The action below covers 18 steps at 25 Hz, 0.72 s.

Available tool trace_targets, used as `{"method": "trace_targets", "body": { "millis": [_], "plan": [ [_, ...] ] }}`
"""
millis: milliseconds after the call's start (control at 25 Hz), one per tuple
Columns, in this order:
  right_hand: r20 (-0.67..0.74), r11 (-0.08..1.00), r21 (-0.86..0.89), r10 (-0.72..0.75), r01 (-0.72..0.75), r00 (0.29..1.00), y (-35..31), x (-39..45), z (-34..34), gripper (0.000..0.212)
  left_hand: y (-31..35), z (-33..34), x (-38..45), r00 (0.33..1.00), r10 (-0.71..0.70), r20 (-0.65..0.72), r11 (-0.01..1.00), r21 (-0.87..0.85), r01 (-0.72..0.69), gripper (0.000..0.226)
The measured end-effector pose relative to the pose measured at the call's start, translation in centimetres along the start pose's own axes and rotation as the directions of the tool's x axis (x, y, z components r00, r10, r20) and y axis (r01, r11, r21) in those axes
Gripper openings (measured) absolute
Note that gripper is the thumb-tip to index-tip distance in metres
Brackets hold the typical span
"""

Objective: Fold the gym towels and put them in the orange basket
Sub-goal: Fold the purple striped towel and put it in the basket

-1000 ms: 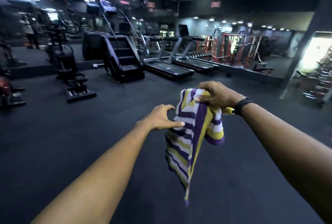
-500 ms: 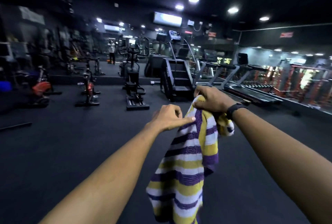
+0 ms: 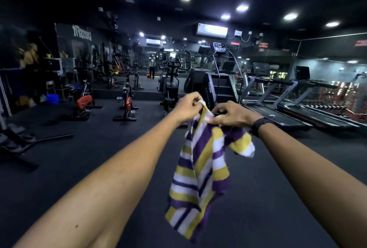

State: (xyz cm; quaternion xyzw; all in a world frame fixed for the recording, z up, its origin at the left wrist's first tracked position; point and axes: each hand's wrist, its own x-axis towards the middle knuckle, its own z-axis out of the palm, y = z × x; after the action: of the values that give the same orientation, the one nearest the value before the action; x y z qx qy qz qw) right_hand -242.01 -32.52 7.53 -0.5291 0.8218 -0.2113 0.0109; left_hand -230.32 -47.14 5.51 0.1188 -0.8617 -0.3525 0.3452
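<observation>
our left hand has now joined in, pinching the striped towel's top edge beside our right hand, whose grip still pinches it. the towel hangs unfolded above the floor; we judge folding can begin. no orange basket in sight.

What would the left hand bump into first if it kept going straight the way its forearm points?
Probably the right hand, just beyond the left hand across the purple, yellow and white striped towel both pinch; depth is unclear.
</observation>
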Motion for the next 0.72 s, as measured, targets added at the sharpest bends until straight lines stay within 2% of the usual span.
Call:
{"method": "trace_targets", "body": {
  "millis": [80, 120, 200, 320, 440, 520, 600, 680, 720],
  "plan": [
    [0.022, 0.997, 0.081, -0.017, 0.015, 1.0, -0.7, 0.0, 0.7, 0.04, 1.9, -0.3, 0.8, 0.999, 0.032, 0.016, 0.999, -0.036, -0.031, 0.016],
    [-0.01, 0.995, 0.102, -0.011, 0.012, 1.0, -1.2, 0.1, 0.9, 0.029, 2.5, -0.5, 1.1, 1.0, 0.028, 0.012, 0.998, -0.06, -0.027, 0.016],
    [-0.179, 0.99, 0.143, 0.033, -0.007, 0.983, -2.2, 0.5, 1.0, 0.024, 2.7, -1.4, 1.7, 0.999, 0.033, -0.024, 0.997, -0.069, -0.034, 0.015],
    [-0.427, 0.98, 0.194, 0.117, -0.035, 0.897, -2.5, 1.3, 0.6, 0.01, 2.6, -3.4, 2.0, 0.995, 0.024, -0.098, 1.0, -0.007, -0.025, 0.016],
    [-0.468, 0.982, 0.186, 0.113, -0.027, 0.877, -3.3, 1.9, 0.3, 0.011, 3.3, -5.2, 1.7, 0.981, 0.025, -0.191, 1.0, -0.002, -0.026, 0.017],
    [-0.493, 0.959, 0.282, 0.121, 0.026, 0.862, -3.8, 2.2, 0.6, 0.025, 3.8, -6.0, 1.0, 0.971, 0.078, -0.224, 0.997, 0.034, -0.072, 0.014],
    [-0.546, 0.938, 0.342, 0.145, 0.061, 0.825, -3.9, 2.4, 0.8, 0.034, 3.5, -6.5, -0.2, 0.988, 0.118, -0.096, 0.977, 0.187, -0.099, 0.014],
    [-0.605, 0.945, 0.319, 0.149, 0.067, 0.782, -3.8, 2.3, 0.5, 0.027, 2.1, -6.6, -1.3, 0.997, 0.024, 0.074, 0.93, 0.366, -0.049, 0.024],
    [-0.627, 0.945, 0.319, 0.15, 0.076, 0.765, -3.9, 2.2, 0.1, 0.024, 0.7, -6.9, -1.4, 0.995, -0.047, 0.09, 0.886, 0.464, 0.0, 0.026]
  ]
}}
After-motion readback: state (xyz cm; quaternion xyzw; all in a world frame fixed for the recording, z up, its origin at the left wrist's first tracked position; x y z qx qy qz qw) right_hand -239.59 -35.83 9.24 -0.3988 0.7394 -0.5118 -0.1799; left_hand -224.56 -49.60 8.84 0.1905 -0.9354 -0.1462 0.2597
